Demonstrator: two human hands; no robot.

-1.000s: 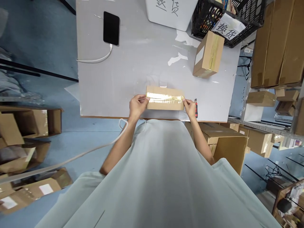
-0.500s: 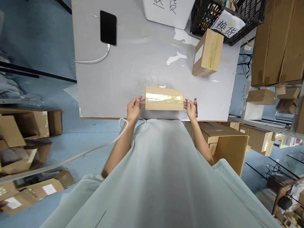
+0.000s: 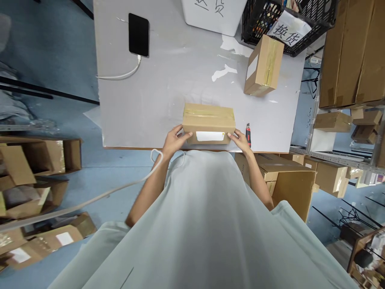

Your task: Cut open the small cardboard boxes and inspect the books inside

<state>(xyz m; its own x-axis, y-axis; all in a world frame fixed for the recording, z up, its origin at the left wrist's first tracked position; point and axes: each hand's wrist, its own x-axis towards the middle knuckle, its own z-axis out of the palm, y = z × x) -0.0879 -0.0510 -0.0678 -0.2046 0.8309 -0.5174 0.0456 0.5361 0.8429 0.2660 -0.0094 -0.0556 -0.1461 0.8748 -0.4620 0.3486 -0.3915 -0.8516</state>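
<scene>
A small brown cardboard box is near the table's front edge, with clear tape along its top and a white label on the side facing me. My left hand grips its left end, thumb on the front face and fingers round the end. At the right end, my right hand holds it the same way. Just right of that hand lies a red and black utility knife. Whether the box's underside touches the table I cannot tell.
Another taped box stands at the right of the grey table, by a black crate and a white bin. A phone with a white cable lies at the left. Open cartons are below the table.
The box has tipped, so its labelled side now shows toward me. Both hands have moved from its ends to a grip with thumbs on the front face.
</scene>
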